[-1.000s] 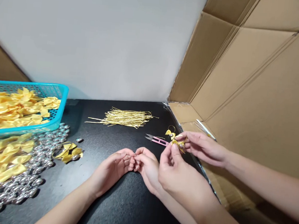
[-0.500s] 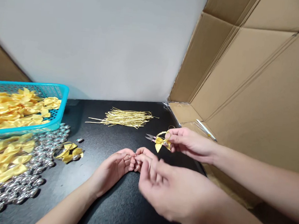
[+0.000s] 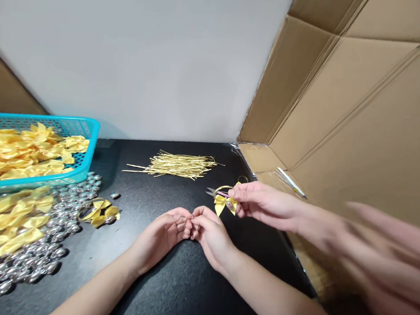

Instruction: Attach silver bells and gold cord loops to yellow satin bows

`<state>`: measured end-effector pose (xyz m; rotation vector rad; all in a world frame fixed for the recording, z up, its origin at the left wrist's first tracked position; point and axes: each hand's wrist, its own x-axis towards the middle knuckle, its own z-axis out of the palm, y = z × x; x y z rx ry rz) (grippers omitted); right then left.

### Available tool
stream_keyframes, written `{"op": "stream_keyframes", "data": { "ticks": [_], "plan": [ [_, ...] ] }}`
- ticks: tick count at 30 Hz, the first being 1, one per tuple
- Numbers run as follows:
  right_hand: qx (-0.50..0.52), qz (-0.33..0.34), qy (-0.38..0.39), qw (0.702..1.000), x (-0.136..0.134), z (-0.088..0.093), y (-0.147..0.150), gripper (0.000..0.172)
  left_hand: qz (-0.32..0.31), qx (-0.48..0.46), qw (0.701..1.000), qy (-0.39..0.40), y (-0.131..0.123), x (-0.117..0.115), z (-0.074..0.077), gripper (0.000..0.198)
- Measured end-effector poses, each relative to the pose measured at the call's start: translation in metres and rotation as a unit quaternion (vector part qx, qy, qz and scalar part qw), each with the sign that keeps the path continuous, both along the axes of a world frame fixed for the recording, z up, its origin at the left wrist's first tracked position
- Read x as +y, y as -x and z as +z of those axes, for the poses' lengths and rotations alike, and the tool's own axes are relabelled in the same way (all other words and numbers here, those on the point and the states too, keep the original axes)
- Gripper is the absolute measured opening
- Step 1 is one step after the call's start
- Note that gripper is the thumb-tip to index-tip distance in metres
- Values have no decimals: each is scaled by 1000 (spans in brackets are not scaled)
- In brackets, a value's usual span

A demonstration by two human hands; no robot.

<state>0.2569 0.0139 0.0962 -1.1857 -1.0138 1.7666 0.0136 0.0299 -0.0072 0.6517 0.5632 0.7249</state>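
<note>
My left hand (image 3: 164,239) and my right hand (image 3: 212,236) meet at the fingertips above the black table. The fingers of both are curled and pinched together; whatever is between them, if anything, is too small to make out. Just beyond my right hand, a co-worker's hand (image 3: 261,201) holds a gold ring with a yellow ribbon bow (image 3: 224,205) and a silver bead on it. Small pointed scissors (image 3: 211,192) show behind that bow. To the left of my left hand lie more bow pieces (image 3: 99,212) with a silver bead.
A turquoise basket (image 3: 92,142) of yellow bows stands at the left. Before it lie silver beads (image 3: 45,251) and a pile of bows (image 3: 8,228). A bundle of gold ties (image 3: 182,166) is at the back. Cardboard (image 3: 375,118) walls the right; another hand (image 3: 387,276) blurs there.
The co-worker's nearer hand has pulled away to the right, uncovering my right hand and forearm. The held bow has shifted slightly left and down. My own hands stay together.
</note>
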Motion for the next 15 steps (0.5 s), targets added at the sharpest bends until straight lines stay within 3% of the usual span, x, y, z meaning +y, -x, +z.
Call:
{"op": "stream_keyframes", "data": {
  "ticks": [3,6,10,13,15],
  "plan": [
    [-10,39,57,998,9,-9,-5,18,14,17,1000,-16,-1,-2,-2,15],
    [14,38,99,994,11,-13,-8,20,55,86,991,-85,-3,-4,-1,15],
    [35,55,82,994,6,-13,-9,22,124,222,935,-248,-8,-3,10,9],
    [175,63,71,980,6,-15,-8,28,175,252,895,-324,-13,-3,19,9],
    [298,33,94,949,8,-19,-6,33,187,243,885,-349,-15,-5,22,11]
  ]
}}
